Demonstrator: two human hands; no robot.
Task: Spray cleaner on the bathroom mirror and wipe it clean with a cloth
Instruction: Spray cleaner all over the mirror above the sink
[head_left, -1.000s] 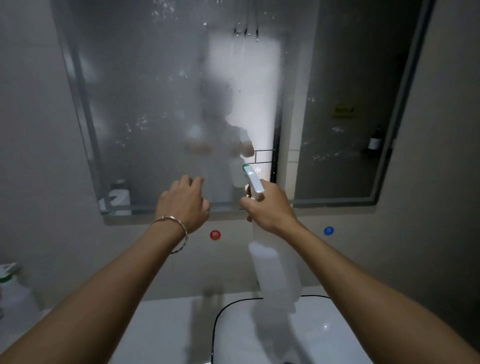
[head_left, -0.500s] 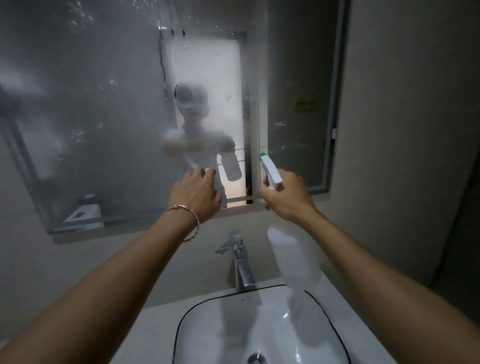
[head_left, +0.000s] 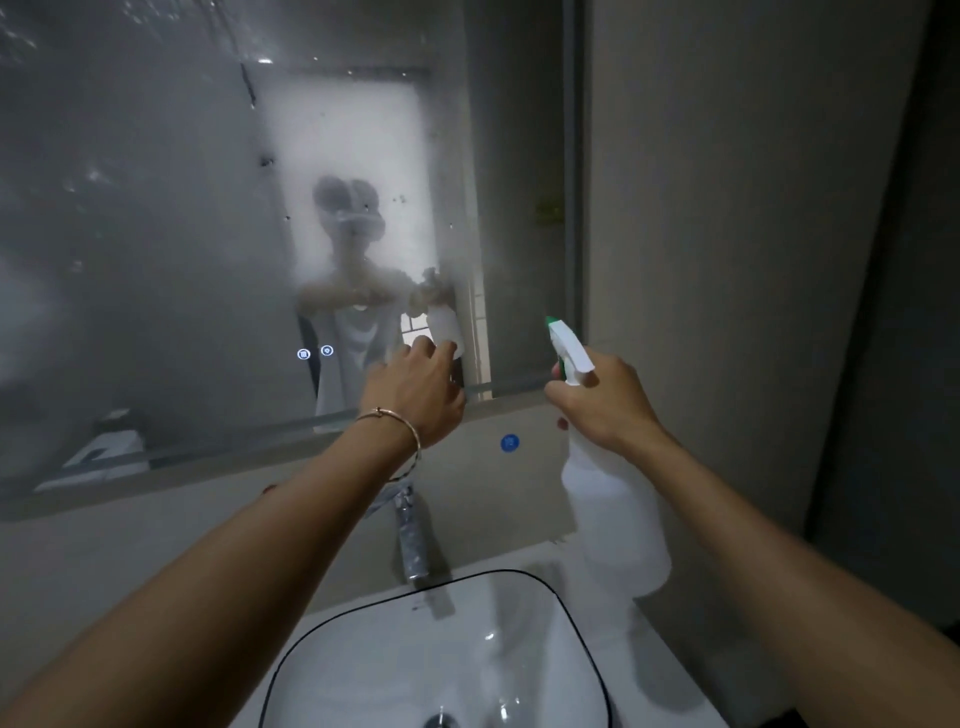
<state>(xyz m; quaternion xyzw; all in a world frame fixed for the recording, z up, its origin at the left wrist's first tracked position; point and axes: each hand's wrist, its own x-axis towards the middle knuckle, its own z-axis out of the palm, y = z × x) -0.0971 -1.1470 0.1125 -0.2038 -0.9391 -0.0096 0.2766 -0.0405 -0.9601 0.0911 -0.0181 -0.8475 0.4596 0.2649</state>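
The mirror (head_left: 156, 234) fills the view from 9 to 12 o'clock, its glass misted over and dotted with droplets, so the person's reflection shows only as a blur. Two small lit icons (head_left: 304, 354) glow low on the glass. The right hand (head_left: 605, 402), just to 3 o'clock of centre, grips the neck of a white bottle (head_left: 613, 514), fingers wrapped round it below the spray head. The green-tipped nozzle (head_left: 563, 338) points toward 11 o'clock at the mirror's lower right corner, and the bottle's body hangs toward 5 o'clock over the sink (head_left: 389, 665). The left hand (head_left: 415, 397), near centre, is raised at the mirror's bottom edge with its back to the camera, fingers loosely bent and tips toward the glass; whether they touch it I cannot tell. A thin bracelet (head_left: 410, 426) circles that wrist. Below it, at 6 o'clock, a chrome faucet (head_left: 413, 540) stands behind the sink. A round blue sticker (head_left: 509, 442) sits on the wall between the two hands.
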